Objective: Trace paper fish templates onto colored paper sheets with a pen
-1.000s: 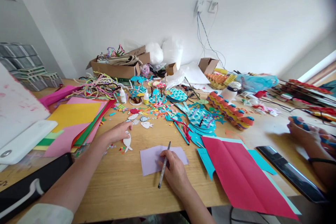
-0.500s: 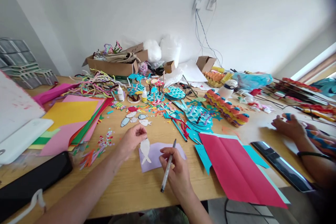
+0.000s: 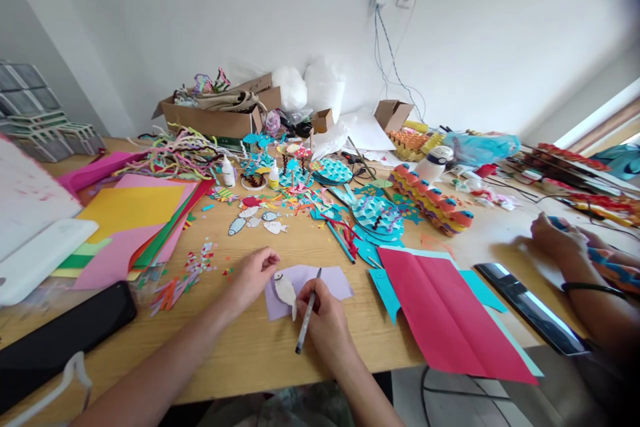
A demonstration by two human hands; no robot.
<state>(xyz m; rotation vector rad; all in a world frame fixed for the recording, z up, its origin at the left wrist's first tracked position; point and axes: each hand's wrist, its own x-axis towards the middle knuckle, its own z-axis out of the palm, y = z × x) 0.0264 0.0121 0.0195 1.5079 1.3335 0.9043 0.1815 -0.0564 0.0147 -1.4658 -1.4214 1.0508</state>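
A white paper fish [image 3: 285,289] with a drawn eye hangs over a lilac sheet [image 3: 337,282] near the table's front edge. My right hand [image 3: 323,320] is closed around a pen [image 3: 307,320], its fingertips touching the fish's tail end. Just left of the fish's head is my left hand [image 3: 256,275], thumb and fingers pressed together; whether it still touches the fish cannot be made out. Beyond the hands lie several small paper fish [image 3: 274,227], some with drawn outlines.
Coloured paper sheets [image 3: 130,207] and a black phone [image 3: 70,340] are at left. Red folded paper [image 3: 450,310] lies at right, beside another dark phone [image 3: 533,307]. Another person's hand [image 3: 557,240] is at far right. Glue bottles [image 3: 228,172] and paper scraps [image 3: 305,199] stand behind.
The paper fish has turned, its head now showing at upper left. My right hand has moved left to the fish's tail, pen still held. My left fingers have come off its top.
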